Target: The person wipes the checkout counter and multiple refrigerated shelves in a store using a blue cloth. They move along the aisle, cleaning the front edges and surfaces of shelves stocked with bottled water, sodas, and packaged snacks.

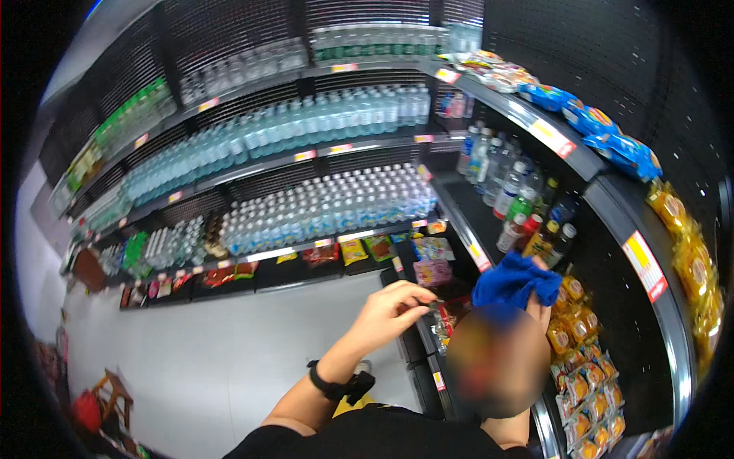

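My right hand (542, 306) has its fingers wrapped around a crumpled blue cloth (514, 281), at the shelf beside the bottles. Behind the cloth stand several bottles with red, yellow, green and white caps (527, 229). My left hand (394, 312) hovers over the edge of the lower shelf, fingers bent and the thumb apart from the index finger; I see nothing between them. A black band (330, 382) circles my left wrist. Close to the left fingertips lie red packets (453, 312). A round blurred patch hides much of my right forearm and the shelf beneath it.
Wall shelves hold rows of water bottles (329, 203). Yellow-wrapped snacks (577, 325) and round packaged cakes (592, 390) sit right of my right hand. Blue snack bags (589, 118) line the upper right shelf. A wooden stool (115, 390) stands on the grey floor (229, 344) at far left.
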`<state>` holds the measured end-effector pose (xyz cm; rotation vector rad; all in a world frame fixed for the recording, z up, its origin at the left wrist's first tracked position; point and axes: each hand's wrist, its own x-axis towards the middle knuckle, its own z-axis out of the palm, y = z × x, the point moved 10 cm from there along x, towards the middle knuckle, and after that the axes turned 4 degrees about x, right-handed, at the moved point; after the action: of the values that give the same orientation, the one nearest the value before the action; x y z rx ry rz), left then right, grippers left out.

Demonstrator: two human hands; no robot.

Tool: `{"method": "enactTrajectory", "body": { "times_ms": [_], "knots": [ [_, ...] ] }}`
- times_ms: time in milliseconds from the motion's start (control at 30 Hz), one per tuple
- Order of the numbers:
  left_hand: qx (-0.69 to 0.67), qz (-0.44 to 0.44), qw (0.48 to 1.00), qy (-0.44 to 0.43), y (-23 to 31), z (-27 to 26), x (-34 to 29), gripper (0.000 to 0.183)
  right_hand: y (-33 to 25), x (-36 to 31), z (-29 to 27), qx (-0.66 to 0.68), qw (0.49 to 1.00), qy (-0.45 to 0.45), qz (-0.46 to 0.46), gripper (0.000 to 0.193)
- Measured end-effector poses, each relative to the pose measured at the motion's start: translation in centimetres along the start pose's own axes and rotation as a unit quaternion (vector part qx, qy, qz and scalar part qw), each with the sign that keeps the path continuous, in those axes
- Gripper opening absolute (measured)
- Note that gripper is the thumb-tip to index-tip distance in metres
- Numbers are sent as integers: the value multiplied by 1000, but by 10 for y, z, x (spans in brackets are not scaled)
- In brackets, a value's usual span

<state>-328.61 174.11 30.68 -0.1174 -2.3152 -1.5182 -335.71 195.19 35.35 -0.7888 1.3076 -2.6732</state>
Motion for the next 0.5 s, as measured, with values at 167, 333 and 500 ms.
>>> {"method": "enactTrajectory", "body": {
  "times_ms": [167, 333, 500],
  "knots": [
    [2, -45, 997, 56, -34, -48, 2, 17, -66, 27, 5, -142, 945, 124, -268, 57],
    [26, -2, 999, 31, -46, -71, 43, 17, -96, -10, 41, -566, 596, 199, -533, 71],
    [-57, -6, 998, 12, -79, -107, 83, 17, -84, 65, 89, -732, 395, 207, -515, 56]
  ]
}}
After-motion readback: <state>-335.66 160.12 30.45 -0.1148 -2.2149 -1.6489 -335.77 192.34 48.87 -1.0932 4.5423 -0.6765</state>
